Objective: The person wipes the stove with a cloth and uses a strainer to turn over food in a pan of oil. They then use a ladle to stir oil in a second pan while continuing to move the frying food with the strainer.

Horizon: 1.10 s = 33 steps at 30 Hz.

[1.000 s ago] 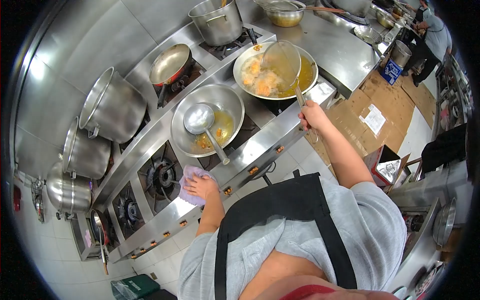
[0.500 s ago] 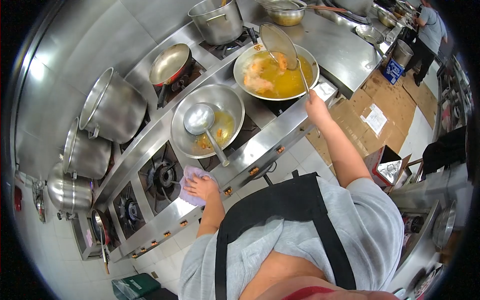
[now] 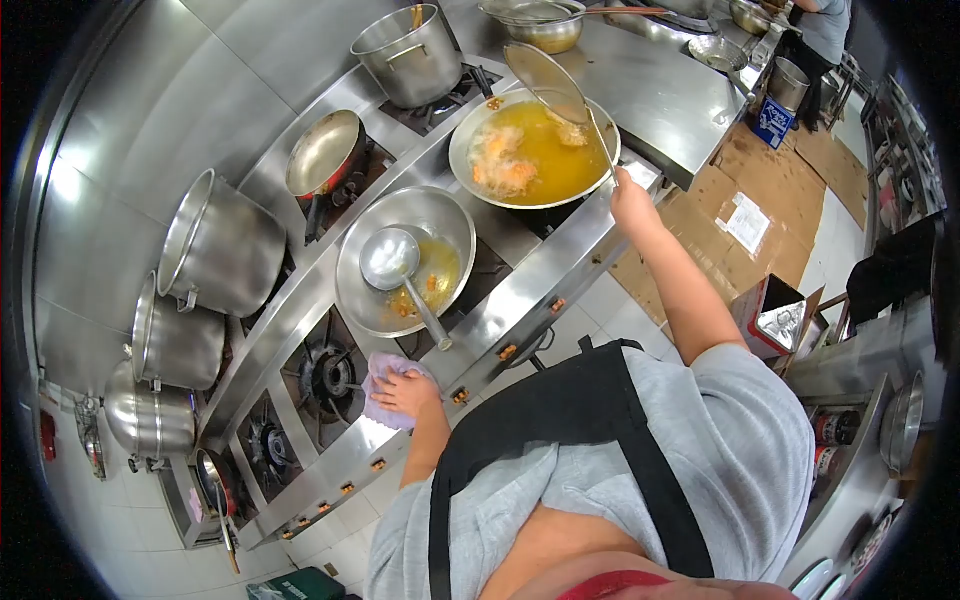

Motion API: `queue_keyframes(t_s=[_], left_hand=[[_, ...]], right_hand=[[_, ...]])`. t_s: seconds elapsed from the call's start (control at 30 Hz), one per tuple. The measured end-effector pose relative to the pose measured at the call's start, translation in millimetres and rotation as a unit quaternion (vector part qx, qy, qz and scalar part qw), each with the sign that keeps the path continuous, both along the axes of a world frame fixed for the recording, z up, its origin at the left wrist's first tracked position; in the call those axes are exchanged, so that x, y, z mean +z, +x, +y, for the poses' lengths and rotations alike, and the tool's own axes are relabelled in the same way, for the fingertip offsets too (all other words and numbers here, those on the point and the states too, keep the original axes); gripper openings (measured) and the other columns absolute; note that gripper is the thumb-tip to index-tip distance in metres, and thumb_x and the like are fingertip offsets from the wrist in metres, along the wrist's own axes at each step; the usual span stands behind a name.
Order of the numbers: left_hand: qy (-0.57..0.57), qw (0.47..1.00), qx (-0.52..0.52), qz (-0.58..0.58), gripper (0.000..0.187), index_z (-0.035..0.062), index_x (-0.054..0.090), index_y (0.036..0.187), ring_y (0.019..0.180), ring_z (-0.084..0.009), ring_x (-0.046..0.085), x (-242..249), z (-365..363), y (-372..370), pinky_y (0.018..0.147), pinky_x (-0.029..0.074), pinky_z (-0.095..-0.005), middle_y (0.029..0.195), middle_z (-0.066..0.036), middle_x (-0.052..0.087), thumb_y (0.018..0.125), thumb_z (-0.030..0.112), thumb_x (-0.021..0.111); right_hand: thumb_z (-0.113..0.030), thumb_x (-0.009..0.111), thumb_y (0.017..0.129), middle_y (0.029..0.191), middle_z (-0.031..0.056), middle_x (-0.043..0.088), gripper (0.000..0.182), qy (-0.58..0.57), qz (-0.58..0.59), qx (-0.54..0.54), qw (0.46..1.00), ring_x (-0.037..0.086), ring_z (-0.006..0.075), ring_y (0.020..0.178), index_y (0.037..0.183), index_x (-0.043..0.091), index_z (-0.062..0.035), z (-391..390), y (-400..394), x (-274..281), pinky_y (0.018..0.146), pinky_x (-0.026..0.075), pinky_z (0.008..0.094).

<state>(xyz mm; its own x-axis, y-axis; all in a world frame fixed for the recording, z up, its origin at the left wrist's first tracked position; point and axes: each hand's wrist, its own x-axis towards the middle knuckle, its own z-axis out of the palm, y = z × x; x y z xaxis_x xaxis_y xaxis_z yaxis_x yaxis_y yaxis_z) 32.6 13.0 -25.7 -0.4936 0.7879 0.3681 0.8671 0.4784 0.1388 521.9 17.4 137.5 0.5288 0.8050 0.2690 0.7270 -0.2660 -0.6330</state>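
Observation:
My right hand [image 3: 632, 203] is closed around the handle of a mesh strainer [image 3: 543, 78]. Tilted, the strainer leans over the far right side of a wide pan [image 3: 459, 158] of yellow oil. Pale orange battered pieces [image 3: 503, 165] foam at the pan's left, and a smaller piece [image 3: 572, 134] floats by the strainer's lower edge. With fingers spread, my left hand [image 3: 402, 393] lies flat on a purple cloth [image 3: 385, 372] at the stove's front edge. Between my hands, a steel bowl [image 3: 455, 222] holds a ladle [image 3: 388, 258], some oil and orange bits.
Bare burners [image 3: 330, 375] lie left of the cloth. Large steel pots [image 3: 225, 245] and a red frying pan [image 3: 325, 155] line the back. A steel counter [image 3: 650, 100] adjoins the oil pan. Cardboard [image 3: 690, 235] covers the floor at right; another person [image 3: 822, 40] stands beyond.
The strainer has tipped over, and the orange piece seen against it is now in the oil, foaming. My left hand stays on the cloth. The whole view has shifted slightly.

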Motion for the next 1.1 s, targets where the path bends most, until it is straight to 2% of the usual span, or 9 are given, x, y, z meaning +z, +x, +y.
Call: queue_keyframes(t_s=[0.23, 0.33, 0.4, 0.47, 0.5, 0.67, 0.83, 0.93, 1.1], left_hand=[[-0.026, 1.0, 0.011, -0.008, 0.046, 0.01, 0.046, 0.128, 0.133, -0.0473, 0.019, 7, 0, 1, 0.109, 0.012, -0.0546, 0.143, -0.018, 0.033, 0.084, 0.026, 0.048], [0.021, 0.999, -0.006, 0.023, 0.044, 0.0049, 0.048, 0.121, 0.13, -0.0501, 0.024, -2, -3, -2, 0.106, 0.018, -0.0576, 0.139, -0.018, 0.037, 0.083, 0.028, 0.047], [0.038, 0.999, -0.012, 0.014, 0.046, 0.0052, 0.047, 0.123, 0.13, -0.0503, 0.024, -1, -1, -1, 0.106, 0.017, -0.0574, 0.14, -0.019, 0.036, 0.083, 0.027, 0.048], [0.017, 1.0, -0.005, -0.009, 0.047, 0.0076, 0.047, 0.126, 0.131, -0.0485, 0.022, 9, -3, 4, 0.108, 0.015, -0.0555, 0.141, -0.018, 0.034, 0.083, 0.027, 0.048], [-0.01, 0.999, 0.0, -0.031, 0.047, 0.01, 0.047, 0.128, 0.133, -0.0468, 0.02, 15, -4, 5, 0.11, 0.012, -0.0537, 0.143, -0.017, 0.033, 0.084, 0.027, 0.048], [0.001, 1.0, -0.007, -0.025, 0.048, 0.0095, 0.047, 0.128, 0.133, -0.0465, 0.019, 10, -3, 3, 0.11, 0.011, -0.0533, 0.143, -0.017, 0.032, 0.084, 0.027, 0.049], [0.01, 1.0, -0.004, -0.026, 0.049, 0.0098, 0.046, 0.129, 0.133, -0.0464, 0.019, 15, -3, 5, 0.11, 0.01, -0.0532, 0.143, -0.018, 0.031, 0.083, 0.027, 0.049], [-0.033, 0.999, 0.0, -0.03, 0.05, 0.0101, 0.044, 0.13, 0.133, -0.0466, 0.018, 21, -5, 6, 0.11, 0.011, -0.0534, 0.143, -0.018, 0.031, 0.083, 0.027, 0.05], [-0.003, 1.0, -0.008, -0.028, 0.05, 0.0105, 0.043, 0.13, 0.134, -0.047, 0.017, 12, -5, 4, 0.11, 0.011, -0.0535, 0.143, -0.018, 0.031, 0.083, 0.027, 0.051]], right_hand=[[-0.009, 0.04, 0.085, 0.095, 0.0289, 0.061, 0.042, -0.078, 0.01, -0.049, 0.996, 0.059, 0.042, 0.093, 0.127, 0.041, -0.0039, -7, 12, 10, 0.08, 0.045, 0.05], [-0.008, 0.04, 0.085, 0.095, 0.0299, 0.06, 0.041, -0.091, 0.017, -0.056, 0.994, 0.059, 0.0428, 0.091, 0.125, 0.043, -0.0031, -7, 7, -1, 0.08, 0.045, 0.0499], [-0.007, 0.041, 0.084, 0.093, 0.0305, 0.06, 0.039, -0.076, 0.024, -0.058, 0.995, 0.058, 0.0438, 0.088, 0.122, 0.045, -0.0021, -7, 5, -6, 0.079, 0.045, 0.05], [-0.009, 0.041, 0.084, 0.101, 0.0311, 0.059, 0.041, -0.091, 0.049, -0.022, 0.994, 0.057, 0.0435, 0.099, 0.124, 0.044, -0.0006, -4, 8, -7, 0.085, 0.044, 0.0481], [-0.009, 0.041, 0.084, 0.101, 0.0311, 0.059, 0.041, -0.088, 0.049, -0.022, 0.995, 0.057, 0.0435, 0.099, 0.124, 0.044, -0.0006, -2, 9, -8, 0.085, 0.044, 0.0481], [-0.009, 0.044, 0.084, 0.101, 0.032, 0.058, 0.039, -0.031, 0.081, -0.003, 0.996, 0.057, 0.0435, 0.099, 0.121, 0.046, 0.0011, -3, 4, -10, 0.086, 0.044, 0.0475], [-0.009, 0.044, 0.084, 0.1, 0.0315, 0.059, 0.04, -0.055, 0.063, -0.018, 0.996, 0.057, 0.0435, 0.097, 0.123, 0.046, -0.0001, -11, 4, 3, 0.085, 0.045, 0.0479], [-0.01, 0.044, 0.084, 0.099, 0.0315, 0.059, 0.039, -0.069, 0.057, -0.037, 0.995, 0.057, 0.0441, 0.096, 0.122, 0.046, 0.0001, -17, -4, 16, 0.084, 0.045, 0.0485], [-0.01, 0.044, 0.084, 0.099, 0.032, 0.058, 0.037, -0.119, 0.055, -0.039, 0.991, 0.056, 0.0448, 0.096, 0.119, 0.047, 0.0021, -22, -10, 7, 0.086, 0.043, 0.0487]])
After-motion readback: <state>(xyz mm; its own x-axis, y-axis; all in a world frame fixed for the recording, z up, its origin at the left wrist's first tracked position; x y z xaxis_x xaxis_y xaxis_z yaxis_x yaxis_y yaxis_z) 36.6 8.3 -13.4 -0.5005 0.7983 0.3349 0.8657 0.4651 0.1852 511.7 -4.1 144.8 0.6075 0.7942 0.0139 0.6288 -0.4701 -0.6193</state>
